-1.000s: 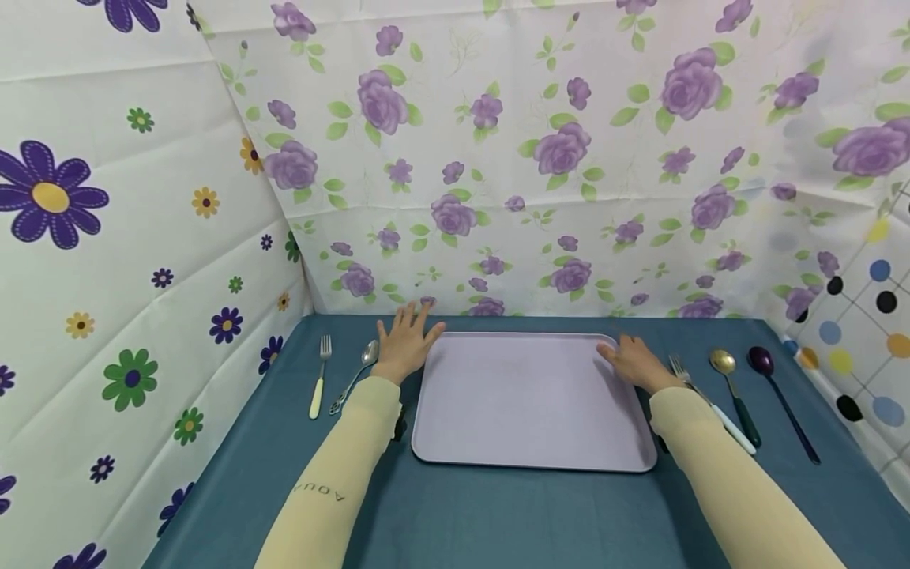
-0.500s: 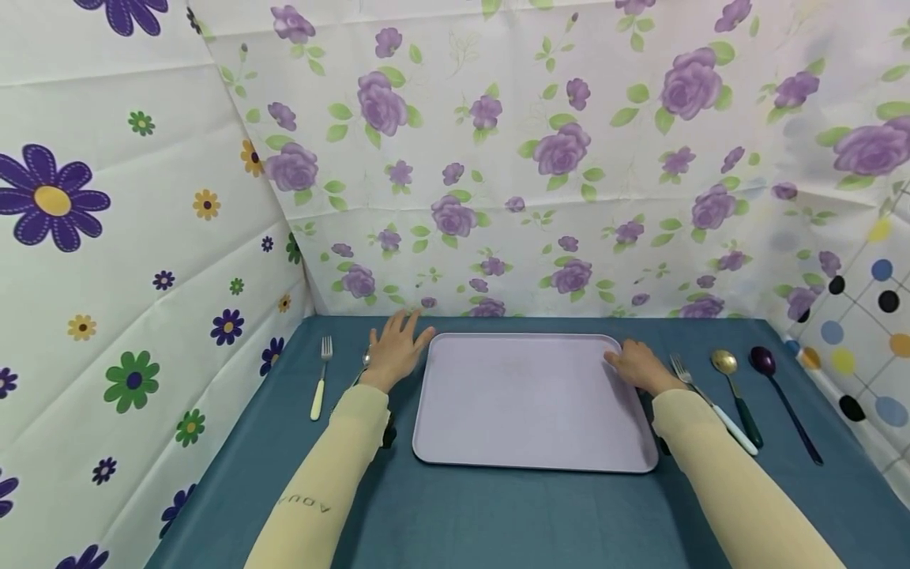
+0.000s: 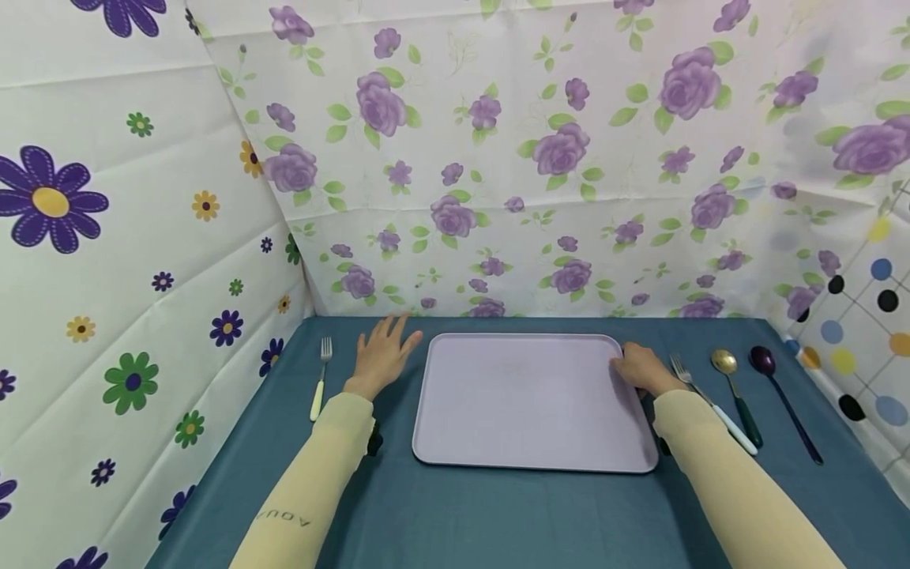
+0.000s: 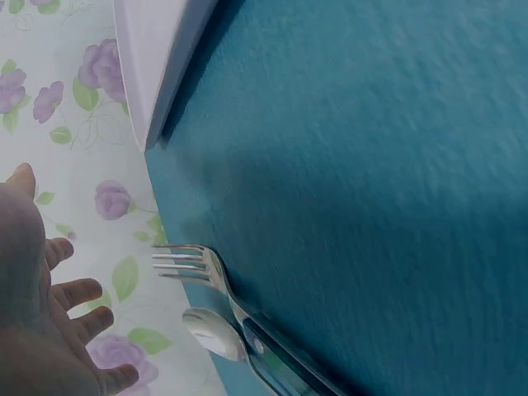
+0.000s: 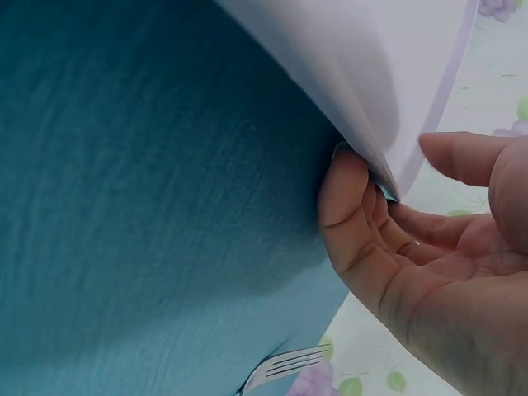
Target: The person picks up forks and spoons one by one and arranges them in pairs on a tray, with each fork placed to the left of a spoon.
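Observation:
A pale lilac rectangular tray (image 3: 533, 403) lies flat on the blue-green table cover. At its right edge my right hand (image 3: 645, 368) grips the rim. In the right wrist view, curled fingers (image 5: 355, 206) tuck against the tray's underside, and the thumb is raised on the upper side. To the tray's left, apart from it, my left hand (image 3: 381, 359) hovers with spread fingers, holding nothing. Beneath it, in the left wrist view, lie a dark-handled fork (image 4: 191, 262) and a silver spoon (image 4: 216, 333), both hidden in the head view.
A cream-handled fork (image 3: 321, 379) lies further left. On the right are a white-handled fork (image 3: 725, 419), a gold spoon with a green handle (image 3: 725, 363) and a dark purple spoon (image 3: 763, 361). Flower-print cloth (image 3: 455, 158) walls the back and left.
My left hand has moved left, away from the tray's corner, and now covers the silver spoon. My right hand has shifted slightly right, its thumb drawn back to the tray's rim. The tray stays put.

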The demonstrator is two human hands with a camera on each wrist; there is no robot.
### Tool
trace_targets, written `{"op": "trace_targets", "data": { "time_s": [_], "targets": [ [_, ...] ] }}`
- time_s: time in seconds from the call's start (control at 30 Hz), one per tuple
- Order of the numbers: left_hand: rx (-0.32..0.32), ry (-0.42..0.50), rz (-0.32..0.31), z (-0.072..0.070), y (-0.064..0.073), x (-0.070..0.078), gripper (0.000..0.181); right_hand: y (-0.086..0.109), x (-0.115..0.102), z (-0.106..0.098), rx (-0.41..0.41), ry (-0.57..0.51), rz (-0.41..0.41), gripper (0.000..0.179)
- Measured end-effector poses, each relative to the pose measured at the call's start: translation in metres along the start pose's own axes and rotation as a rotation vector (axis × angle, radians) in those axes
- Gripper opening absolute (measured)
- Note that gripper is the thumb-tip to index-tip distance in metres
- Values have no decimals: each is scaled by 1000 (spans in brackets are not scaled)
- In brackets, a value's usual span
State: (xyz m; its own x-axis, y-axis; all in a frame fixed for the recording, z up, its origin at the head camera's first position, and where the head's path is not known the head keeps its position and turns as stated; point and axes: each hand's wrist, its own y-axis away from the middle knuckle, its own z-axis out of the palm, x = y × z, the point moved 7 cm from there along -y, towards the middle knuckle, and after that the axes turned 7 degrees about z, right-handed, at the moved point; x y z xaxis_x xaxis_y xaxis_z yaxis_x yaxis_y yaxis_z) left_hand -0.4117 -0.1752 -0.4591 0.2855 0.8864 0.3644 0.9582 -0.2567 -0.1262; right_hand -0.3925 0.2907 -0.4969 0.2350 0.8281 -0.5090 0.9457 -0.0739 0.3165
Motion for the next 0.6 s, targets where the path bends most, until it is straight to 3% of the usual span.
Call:
{"op": "trace_targets", "data": {
  "time_s": [0.3, 0.6],
  "targets": [
    [-9, -11, -26, 0, 8, -9, 71, -4, 5, 0, 10, -26, -19, 53],
    [-25, -3, -13, -2, 15, -11, 72, -3, 9, -1, 16, -44, -46, 53]
  ]
}}
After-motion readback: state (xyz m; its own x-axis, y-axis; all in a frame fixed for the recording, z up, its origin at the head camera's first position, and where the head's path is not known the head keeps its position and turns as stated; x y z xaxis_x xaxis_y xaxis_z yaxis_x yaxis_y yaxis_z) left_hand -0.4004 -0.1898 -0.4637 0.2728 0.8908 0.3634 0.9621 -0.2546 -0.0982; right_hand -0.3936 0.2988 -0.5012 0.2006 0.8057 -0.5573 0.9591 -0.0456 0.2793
